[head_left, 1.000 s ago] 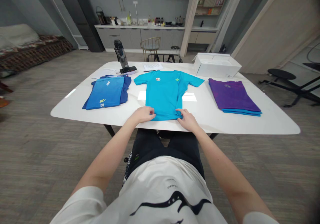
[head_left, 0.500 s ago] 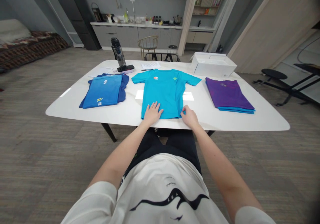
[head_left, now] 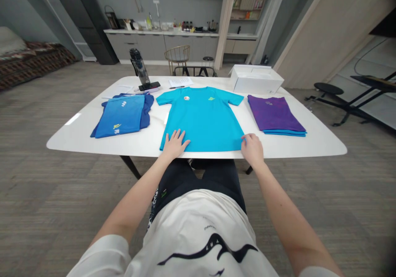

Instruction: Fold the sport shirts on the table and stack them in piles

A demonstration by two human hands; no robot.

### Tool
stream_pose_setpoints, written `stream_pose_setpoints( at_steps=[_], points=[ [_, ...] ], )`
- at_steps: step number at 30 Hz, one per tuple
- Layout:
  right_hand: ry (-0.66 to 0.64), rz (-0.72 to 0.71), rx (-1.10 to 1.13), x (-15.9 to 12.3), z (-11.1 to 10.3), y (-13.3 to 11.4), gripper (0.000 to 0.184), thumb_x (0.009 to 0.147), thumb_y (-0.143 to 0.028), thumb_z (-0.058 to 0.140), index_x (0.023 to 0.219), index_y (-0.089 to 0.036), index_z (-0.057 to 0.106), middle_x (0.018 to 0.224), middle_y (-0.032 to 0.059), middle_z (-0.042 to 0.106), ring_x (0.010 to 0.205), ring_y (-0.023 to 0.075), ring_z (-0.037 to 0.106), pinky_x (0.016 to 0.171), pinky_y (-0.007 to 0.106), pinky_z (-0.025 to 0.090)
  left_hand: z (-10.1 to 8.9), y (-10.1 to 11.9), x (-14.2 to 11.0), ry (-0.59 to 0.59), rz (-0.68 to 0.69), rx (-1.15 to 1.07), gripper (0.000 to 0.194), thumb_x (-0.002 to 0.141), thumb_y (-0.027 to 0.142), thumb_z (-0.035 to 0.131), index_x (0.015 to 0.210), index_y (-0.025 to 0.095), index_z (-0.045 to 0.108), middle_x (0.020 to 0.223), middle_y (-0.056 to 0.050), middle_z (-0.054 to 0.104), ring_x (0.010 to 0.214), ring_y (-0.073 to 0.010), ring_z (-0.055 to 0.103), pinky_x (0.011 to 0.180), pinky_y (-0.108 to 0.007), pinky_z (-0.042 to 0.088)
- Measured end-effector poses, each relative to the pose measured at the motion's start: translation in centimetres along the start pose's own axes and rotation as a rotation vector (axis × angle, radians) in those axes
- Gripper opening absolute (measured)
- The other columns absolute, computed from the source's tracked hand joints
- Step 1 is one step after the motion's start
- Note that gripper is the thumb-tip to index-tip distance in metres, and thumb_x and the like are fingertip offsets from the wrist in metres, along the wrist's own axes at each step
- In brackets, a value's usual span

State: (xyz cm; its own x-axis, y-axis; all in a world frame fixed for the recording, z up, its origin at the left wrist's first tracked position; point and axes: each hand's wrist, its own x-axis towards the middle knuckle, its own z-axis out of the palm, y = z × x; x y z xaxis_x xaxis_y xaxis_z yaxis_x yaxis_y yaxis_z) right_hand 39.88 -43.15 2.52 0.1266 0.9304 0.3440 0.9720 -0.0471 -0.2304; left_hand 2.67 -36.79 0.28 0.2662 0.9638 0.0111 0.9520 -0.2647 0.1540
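Observation:
A turquoise T-shirt [head_left: 204, 120] lies spread flat on the white table [head_left: 74, 139], its collar at the far side and its hem near the front edge. Fingers spread, my left hand [head_left: 174, 144] rests flat on the shirt's lower left part. At the lower right corner of the hem, my right hand [head_left: 252, 148] has its fingers pinched on the shirt fabric. Left of the shirt are folded blue shirts [head_left: 123, 114]. On the right lies a folded stack with a purple shirt [head_left: 275, 112] on top and blue fabric underneath.
A handheld vacuum cleaner [head_left: 140, 69] stands at the table's back left, beside papers and a pen [head_left: 177, 87]. An open white box [head_left: 256, 80] sits at the back right. Beyond the table are a chair [head_left: 177, 54] and a kitchen counter [head_left: 161, 32].
My right hand has moved right with the hem corner, unfolding the shirt's right side and widening its lower part. My left hand stays on the lower left of the shirt. The view has shifted slightly.

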Motion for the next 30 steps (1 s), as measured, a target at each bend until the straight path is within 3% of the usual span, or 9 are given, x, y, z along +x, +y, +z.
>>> stream_pose_setpoints(
  at_steps=[3,6,9,11,14,17,19,25,30],
  points=[
    [-0.027,-0.266,0.14,0.2,1.1,-3.0,0.042,0.1,-0.017,0.036,0.127,-0.015,0.068,0.145,0.0148,0.058,0.14,0.0256,0.049,0.118,0.041,0.038,-0.7,1.3,0.3,0.025,0.088,0.003,0.069,0.105,0.06,0.021,0.164,0.024,0.032,0.172,-0.006,0.023,0.16,-0.0287,0.019,0.128,-0.059,0.016],
    [-0.208,-0.328,0.151,0.5,2.5,-5.0,0.047,0.107,-0.033,0.032,0.142,-0.02,0.061,0.16,0.0088,0.047,0.151,0.0254,0.036,0.124,0.047,0.032,-0.9,1.8,0.7,0.031,0.122,0.002,0.067,0.106,0.059,0.02,0.164,0.028,0.032,0.173,-0.003,0.021,0.16,-0.0278,0.016,0.128,-0.06,0.014],
    [-0.356,-0.161,0.013,0.5,3.5,-4.5,0.056,0.108,-0.05,0.029,0.157,-0.029,0.046,0.169,0.006,0.033,0.155,0.0349,0.027,0.122,0.064,0.025,-0.6,1.3,0.7,-0.01,0.053,0.003,0.069,0.104,0.064,0.02,0.164,0.033,0.029,0.173,-0.001,0.02,0.16,-0.0302,0.015,0.126,-0.065,0.013],
    [-0.369,-0.029,-0.102,0.2,3.7,-3.0,0.06,0.107,-0.056,0.027,0.162,-0.032,0.037,0.171,0.0083,0.028,0.155,0.0396,0.025,0.12,0.067,0.023,-0.3,0.8,0.4,-0.035,0.007,0.005,0.07,0.102,0.067,0.02,0.165,0.035,0.028,0.173,0.0,0.019,0.16,-0.032,0.015,0.126,-0.068,0.011],
    [-0.348,0.124,-0.216,-0.4,3.3,-0.9,0.07,0.105,-0.061,0.029,0.164,-0.023,0.033,0.169,0.0204,0.028,0.153,0.0441,0.027,0.118,0.065,0.027,-0.1,0.6,-0.1,-0.05,-0.016,-0.002,0.072,0.101,0.07,0.02,0.165,0.035,0.026,0.173,0.0,0.018,0.16,-0.0341,0.014,0.124,-0.071,0.008],
    [-0.317,0.217,-0.286,-0.4,2.8,-0.5,0.078,0.104,-0.063,0.029,0.162,-0.01,0.035,0.164,0.0308,0.029,0.151,0.0486,0.028,0.116,0.069,0.024,-0.3,1.1,0.1,-0.078,-0.012,-0.031,0.075,0.101,0.071,0.021,0.165,0.034,0.026,0.174,-0.002,0.016,0.16,-0.0349,0.013,0.124,-0.071,0.009],
    [-0.272,0.177,-0.283,0.4,2.8,-1.3,0.076,0.105,-0.06,0.027,0.161,-0.008,0.037,0.166,0.03,0.027,0.153,0.0478,0.024,0.117,0.072,0.02,-0.6,1.4,1.1,-0.063,0.03,-0.041,0.075,0.101,0.071,0.021,0.165,0.033,0.027,0.174,-0.003,0.016,0.16,-0.034,0.013,0.126,-0.068,0.01],
    [-0.282,-0.202,-0.063,6.1,4.3,-4.8,0.06,0.108,-0.052,0.021,0.161,-0.03,0.039,0.172,0.005,0.023,0.159,0.0323,0.016,0.123,0.066,0.018,-1.1,0.4,7.5,-0.005,0.121,-0.014,0.068,0.104,0.064,0.02,0.163,0.032,0.034,0.173,-0.004,0.02,0.16,-0.0308,0.017,0.128,-0.059,0.017],
    [-0.327,-0.189,-0.062,9.6,6.3,-3.8,0.061,0.109,-0.055,0.02,0.163,-0.032,0.035,0.173,0.0041,0.021,0.159,0.0328,0.016,0.123,0.067,0.018,-0.7,-2.6,11.3,-0.018,0.09,0.029,0.065,0.104,0.063,0.023,0.163,0.035,0.032,0.173,-0.001,0.02,0.161,-0.0276,0.016,0.129,-0.055,0.014]
  ],
)
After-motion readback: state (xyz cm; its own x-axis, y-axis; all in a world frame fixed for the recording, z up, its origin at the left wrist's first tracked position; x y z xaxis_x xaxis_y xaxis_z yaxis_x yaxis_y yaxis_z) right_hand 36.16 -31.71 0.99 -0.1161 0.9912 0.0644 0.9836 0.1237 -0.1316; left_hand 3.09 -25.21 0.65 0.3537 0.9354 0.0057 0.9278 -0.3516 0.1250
